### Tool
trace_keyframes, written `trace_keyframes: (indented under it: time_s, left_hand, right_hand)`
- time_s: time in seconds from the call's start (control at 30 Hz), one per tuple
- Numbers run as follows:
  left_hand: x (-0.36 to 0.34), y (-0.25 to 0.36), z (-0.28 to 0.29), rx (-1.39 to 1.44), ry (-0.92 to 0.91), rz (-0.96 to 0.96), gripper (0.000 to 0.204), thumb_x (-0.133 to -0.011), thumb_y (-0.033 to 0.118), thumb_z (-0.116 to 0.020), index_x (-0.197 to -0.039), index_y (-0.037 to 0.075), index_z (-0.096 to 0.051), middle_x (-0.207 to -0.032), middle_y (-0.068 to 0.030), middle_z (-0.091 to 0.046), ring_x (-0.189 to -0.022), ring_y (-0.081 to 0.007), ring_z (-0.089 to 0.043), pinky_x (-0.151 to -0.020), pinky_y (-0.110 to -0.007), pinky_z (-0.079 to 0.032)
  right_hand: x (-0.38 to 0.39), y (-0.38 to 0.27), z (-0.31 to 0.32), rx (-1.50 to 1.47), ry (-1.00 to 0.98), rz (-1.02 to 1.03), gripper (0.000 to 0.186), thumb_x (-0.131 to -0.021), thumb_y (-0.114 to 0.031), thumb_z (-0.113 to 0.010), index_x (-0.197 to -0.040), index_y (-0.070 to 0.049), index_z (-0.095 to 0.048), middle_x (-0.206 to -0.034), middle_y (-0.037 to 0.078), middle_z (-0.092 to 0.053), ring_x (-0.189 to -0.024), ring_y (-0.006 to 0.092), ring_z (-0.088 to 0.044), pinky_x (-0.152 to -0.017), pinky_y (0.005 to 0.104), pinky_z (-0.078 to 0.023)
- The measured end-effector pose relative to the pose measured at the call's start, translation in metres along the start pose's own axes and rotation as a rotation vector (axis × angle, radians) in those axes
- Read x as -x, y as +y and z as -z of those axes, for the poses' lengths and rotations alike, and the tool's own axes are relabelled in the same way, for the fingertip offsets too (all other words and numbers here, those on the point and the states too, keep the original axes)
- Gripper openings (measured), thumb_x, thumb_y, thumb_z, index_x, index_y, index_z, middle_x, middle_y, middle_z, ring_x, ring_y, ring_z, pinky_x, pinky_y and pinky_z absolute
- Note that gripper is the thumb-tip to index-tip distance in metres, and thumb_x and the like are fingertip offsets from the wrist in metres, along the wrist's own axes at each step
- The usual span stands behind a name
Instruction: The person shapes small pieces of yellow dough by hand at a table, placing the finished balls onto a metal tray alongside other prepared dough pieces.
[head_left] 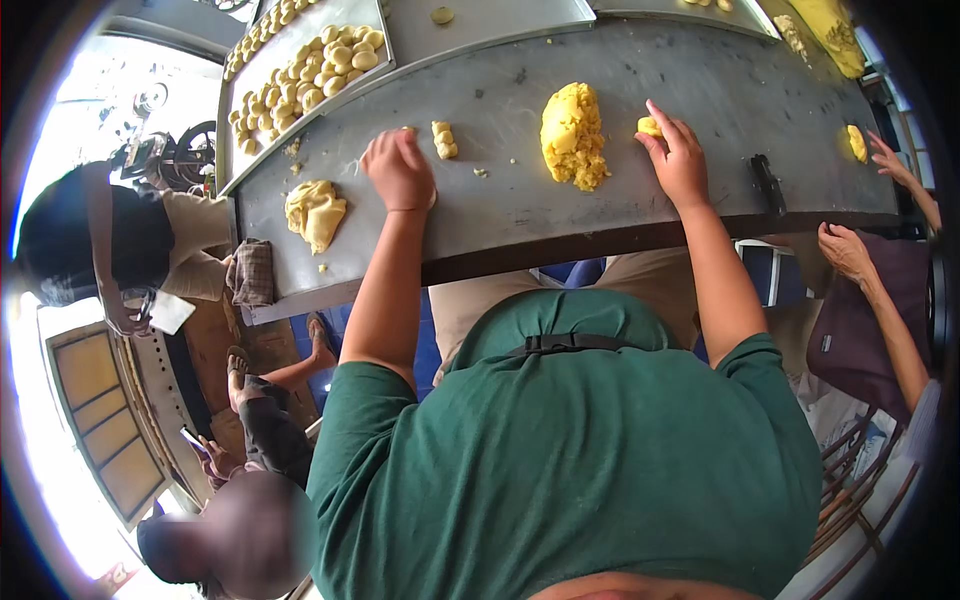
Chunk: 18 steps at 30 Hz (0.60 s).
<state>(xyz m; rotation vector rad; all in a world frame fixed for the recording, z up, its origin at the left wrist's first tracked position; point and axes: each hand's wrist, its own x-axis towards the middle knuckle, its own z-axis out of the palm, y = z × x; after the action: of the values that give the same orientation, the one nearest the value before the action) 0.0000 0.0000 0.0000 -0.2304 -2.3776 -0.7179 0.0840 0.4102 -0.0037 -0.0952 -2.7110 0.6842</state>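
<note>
Head view, looking down over a green shirt onto a grey metal worktable [520, 215]. Left hand [398, 170]: curled into a loose fist, knuckles up, pressed on the table surface; whatever lies under the palm is hidden, so cannot tell whether it encloses dough. Right hand [680, 160]: fingers bent, pinching a small yellow dough piece [650, 127] at the fingertips, the piece resting on or just above the table. Large lumpy mound of yellow dough [573, 135] sits between the two hands, nearer the right one, apart from both. Two small shaped dough pieces [444, 139] lie just beside the left hand, on its right. Paler flattened dough lump [316, 212] lies near the table's left edge, well apart from the hands. Metal tray [385, 40] at the upper left carries many small rounded dough balls [310, 75] in rows. Another person's hand [888, 158] reaches in at the right rim beside a yellow dough bit [857, 142]. Dark tool [768, 183], possibly a scraper, lies at the front edge.
</note>
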Motion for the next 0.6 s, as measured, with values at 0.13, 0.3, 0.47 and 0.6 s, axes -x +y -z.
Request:
trace_keyframes:
  time_s: [0.13,0.3,0.47,0.6]
  left_hand:
    - [0.024,-0.009,0.057,-0.285,-0.146,0.092,0.033,-0.103,0.038,-0.058,-0.097,0.01,-0.074,-0.094,-0.0092,-0.074,-0.089,-0.0334,-0.069,-0.082,-0.042,-0.051]
    - [0.06,0.006,0.076,-0.501,-0.178,-0.121,0.029,-0.1,0.036,-0.063,-0.107,0.012,-0.076,-0.118,-0.0075,-0.075,-0.109,-0.0314,-0.068,-0.095,-0.042,-0.051]
    - [0.066,-0.008,0.07,-0.212,-0.284,0.045,0.023,-0.101,0.027,-0.063,-0.112,0.006,-0.066,-0.123,-0.0146,-0.072,-0.113,-0.0373,-0.067,-0.098,-0.046,-0.052]
    - [0.057,0.033,0.078,0.117,-0.434,0.486,0.024,-0.109,0.025,-0.054,-0.119,0.004,-0.054,-0.128,-0.0199,-0.068,-0.113,-0.035,-0.069,-0.098,-0.044,-0.054]
  right_hand:
    - [0.007,-0.004,-0.013,-0.064,0.165,0.265,0.042,-0.094,-0.023,-0.074,-0.135,-0.019,-0.069,-0.125,0.008,-0.071,-0.111,0.0284,-0.067,-0.097,0.0425,-0.051]
    - [0.001,0.001,-0.001,0.141,0.111,0.241,0.036,-0.093,-0.023,-0.075,-0.128,-0.017,-0.072,-0.119,0.008,-0.071,-0.105,0.0297,-0.068,-0.088,0.0401,-0.055]
    - [0.007,-0.007,0.001,-0.184,0.188,0.272,0.035,-0.093,-0.018,-0.075,-0.128,-0.014,-0.071,-0.123,0.009,-0.071,-0.112,0.0295,-0.068,-0.093,0.0398,-0.055]
    - [0.023,-0.01,0.003,-0.22,0.129,0.121,0.033,-0.095,-0.016,-0.074,-0.127,-0.009,-0.07,-0.122,0.012,-0.073,-0.107,0.0282,-0.072,-0.093,0.0371,-0.057]
